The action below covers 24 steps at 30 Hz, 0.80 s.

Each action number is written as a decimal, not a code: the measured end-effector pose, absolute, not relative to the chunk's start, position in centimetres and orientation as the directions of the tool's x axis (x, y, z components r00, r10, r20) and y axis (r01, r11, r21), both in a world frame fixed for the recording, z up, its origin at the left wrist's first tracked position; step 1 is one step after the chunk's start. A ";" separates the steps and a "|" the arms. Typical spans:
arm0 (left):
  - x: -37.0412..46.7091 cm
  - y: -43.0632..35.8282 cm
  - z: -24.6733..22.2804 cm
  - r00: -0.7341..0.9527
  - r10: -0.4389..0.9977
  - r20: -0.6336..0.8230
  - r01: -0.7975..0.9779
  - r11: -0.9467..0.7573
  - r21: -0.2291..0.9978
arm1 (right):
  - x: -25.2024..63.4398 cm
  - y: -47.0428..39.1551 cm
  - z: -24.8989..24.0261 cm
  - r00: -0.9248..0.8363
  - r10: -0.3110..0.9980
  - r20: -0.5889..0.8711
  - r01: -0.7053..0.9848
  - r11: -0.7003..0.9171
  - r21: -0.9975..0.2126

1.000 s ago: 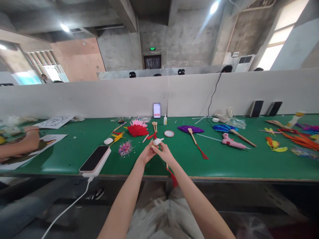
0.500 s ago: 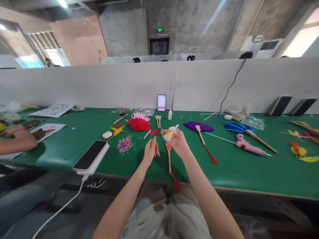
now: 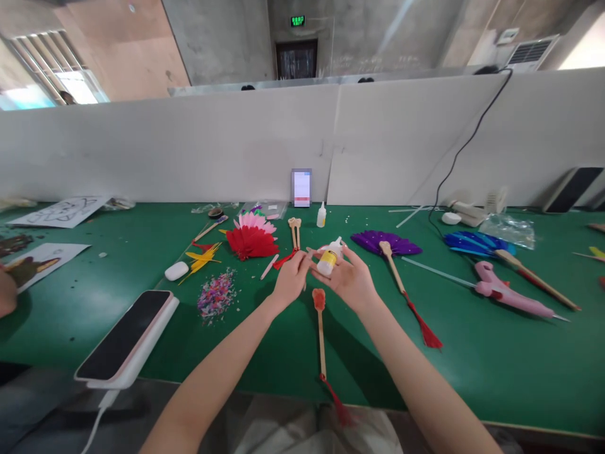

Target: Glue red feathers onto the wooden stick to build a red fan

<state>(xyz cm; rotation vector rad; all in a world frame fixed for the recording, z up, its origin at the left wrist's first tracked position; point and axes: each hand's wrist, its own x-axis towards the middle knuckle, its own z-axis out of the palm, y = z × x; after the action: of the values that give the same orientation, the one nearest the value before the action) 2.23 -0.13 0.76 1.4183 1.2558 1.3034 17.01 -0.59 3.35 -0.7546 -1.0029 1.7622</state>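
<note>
A small white glue bottle (image 3: 328,260) with a yellow label lies tilted across the fingers of my right hand (image 3: 352,277), palm up, its nozzle pointing up and to the right. My left hand (image 3: 292,275) is beside it on the left, fingers drawn together and tips close to the right fingertips. What these fingers hold, if anything, is hidden. Below both hands lies a wooden fan handle (image 3: 321,340), with an orange-red patch on its head and a red tassel (image 3: 338,403) hanging over the table edge.
On the green table, a red and pink feather fan (image 3: 251,238), loose sequins (image 3: 217,295) and a phone (image 3: 125,334) lie leftward. To the right are a purple fan (image 3: 401,241), a blue fan (image 3: 477,243) and a pink glue gun (image 3: 513,295). A second bottle (image 3: 321,216) stands behind.
My view has come closer and lower over the table. My left hand has moved up towards the right one, its fingertips now near the bottle, which stays in my right hand.
</note>
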 end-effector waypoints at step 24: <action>-9.3 3.9 -2.4 -0.373 0.883 0.286 0.915 0.300 0.270 | 24.5 2.3 0.9 -0.375 0.916 -0.143 0.196 -0.072 -0.978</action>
<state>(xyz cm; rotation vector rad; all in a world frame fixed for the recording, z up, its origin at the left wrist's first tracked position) -9.29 3.90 -2.44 1.8014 2.5981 0.6331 24.46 2.32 0.88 -1.2132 -1.5881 1.4980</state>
